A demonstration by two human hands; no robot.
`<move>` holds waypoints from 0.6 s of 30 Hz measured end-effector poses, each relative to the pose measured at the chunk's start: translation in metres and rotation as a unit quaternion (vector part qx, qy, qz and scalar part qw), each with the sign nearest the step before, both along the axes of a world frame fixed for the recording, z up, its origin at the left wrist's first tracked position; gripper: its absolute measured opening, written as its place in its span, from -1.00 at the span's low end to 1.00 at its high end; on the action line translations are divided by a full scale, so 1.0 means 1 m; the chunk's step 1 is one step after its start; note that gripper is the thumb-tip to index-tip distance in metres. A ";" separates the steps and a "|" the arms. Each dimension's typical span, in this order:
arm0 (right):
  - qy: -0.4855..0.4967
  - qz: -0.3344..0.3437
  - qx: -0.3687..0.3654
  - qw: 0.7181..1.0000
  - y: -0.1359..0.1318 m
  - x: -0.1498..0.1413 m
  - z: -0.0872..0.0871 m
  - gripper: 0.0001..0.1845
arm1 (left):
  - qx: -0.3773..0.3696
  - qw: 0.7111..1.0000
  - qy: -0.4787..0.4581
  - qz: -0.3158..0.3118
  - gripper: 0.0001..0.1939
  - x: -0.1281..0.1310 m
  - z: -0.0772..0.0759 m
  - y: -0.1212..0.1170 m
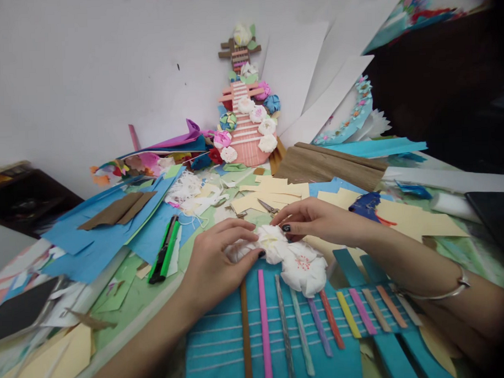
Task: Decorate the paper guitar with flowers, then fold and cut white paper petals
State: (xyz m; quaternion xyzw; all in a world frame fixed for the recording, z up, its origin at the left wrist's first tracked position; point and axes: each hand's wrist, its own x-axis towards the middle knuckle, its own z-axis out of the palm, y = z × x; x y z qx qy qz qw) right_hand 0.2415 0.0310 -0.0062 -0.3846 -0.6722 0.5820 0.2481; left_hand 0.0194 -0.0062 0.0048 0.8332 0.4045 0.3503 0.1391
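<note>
A teal paper guitar shape [224, 344] lies in front of me, with pale strings and coloured paper strips across it. White paper flowers sit along its upper edge: a middle one [274, 243] with a yellowish centre, and a lower one [304, 267] with pink-red dots. My left hand [227, 250] curves its thumb and fingers around the white petals at the left. From the other side, my right hand [309, 220] pinches the petals of the middle flower near its top. The fingers partly hide the flowers.
Scissors [268, 206] lie among cream paper scraps just beyond the flowers. A green box cutter [165, 250] is at the left, near blue sheets [78, 247]. A decorated pink paper guitar [250, 134] leans on the wall. Brown paper [329, 167] lies behind, and a phone [27, 307] lies far left.
</note>
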 end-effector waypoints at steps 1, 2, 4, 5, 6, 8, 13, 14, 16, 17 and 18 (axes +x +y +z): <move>-0.001 -0.001 0.001 1.000 0.000 0.000 0.000 -0.71 | -0.001 1.000 0.000 0.000 -0.93 0.000 0.000 0.000; -0.001 -0.001 0.003 1.000 0.000 0.000 0.000 -0.72 | -0.001 1.000 0.000 0.000 -0.93 0.000 0.000 0.000; -0.002 -0.002 0.005 1.000 0.000 -0.001 0.000 -0.72 | 0.000 1.000 0.000 0.002 -0.93 0.000 0.000 0.000; -0.001 -0.003 0.004 1.000 0.000 -0.001 0.000 -0.72 | 0.001 1.000 -0.001 0.002 -0.93 0.000 0.000 0.000; 0.002 -0.003 0.001 1.000 0.000 -0.001 0.000 -0.71 | 0.002 1.000 -0.001 0.002 -0.93 0.000 0.000 0.000; 0.014 0.004 -0.013 1.000 0.000 -0.002 -0.001 -0.70 | 0.002 1.000 -0.001 -0.001 -0.92 0.000 0.000 0.000; 0.029 0.021 -0.029 0.999 0.000 -0.001 -0.003 -0.69 | -0.003 1.000 0.002 0.000 -0.92 0.001 0.001 0.000; 0.028 0.021 -0.028 0.999 0.000 -0.001 -0.003 -0.70 | -0.005 1.000 0.002 0.001 -0.92 0.001 0.001 0.000; 0.025 0.018 -0.025 0.999 -0.001 -0.001 -0.002 -0.71 | -0.004 1.000 0.002 0.001 -0.92 0.001 0.001 0.000; 0.023 0.016 -0.025 0.999 -0.001 -0.001 -0.002 -0.71 | -0.003 1.000 0.001 0.002 -0.92 0.001 0.001 0.000; 0.022 0.013 -0.025 0.999 -0.001 -0.001 -0.002 -0.71 | -0.001 1.000 0.001 0.002 -0.92 0.001 0.000 0.000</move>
